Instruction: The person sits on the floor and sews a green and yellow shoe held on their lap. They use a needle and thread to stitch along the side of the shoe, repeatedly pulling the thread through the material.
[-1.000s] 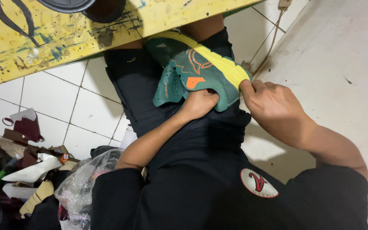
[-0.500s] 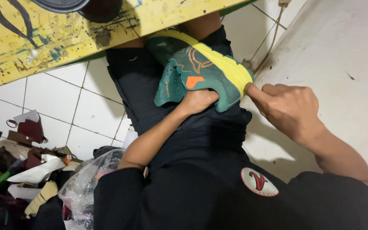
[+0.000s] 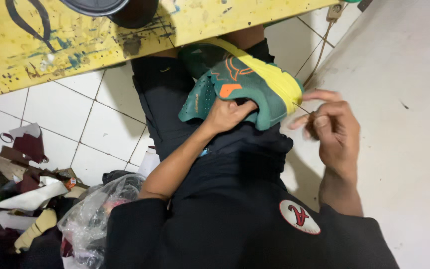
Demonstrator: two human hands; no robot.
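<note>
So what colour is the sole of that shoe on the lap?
Yellow sole on the green shoe, head view.

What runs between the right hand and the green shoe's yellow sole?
In the head view, a thin thread stretches from the right hand to the sole of the green shoe.

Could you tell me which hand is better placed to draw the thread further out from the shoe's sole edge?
Right. The right hand already pinches the thread beside the yellow sole; the left hand is busy gripping the green shoe.

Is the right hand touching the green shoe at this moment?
No, the right hand is apart from the green shoe, pinching something thin beside its yellow sole.
</note>
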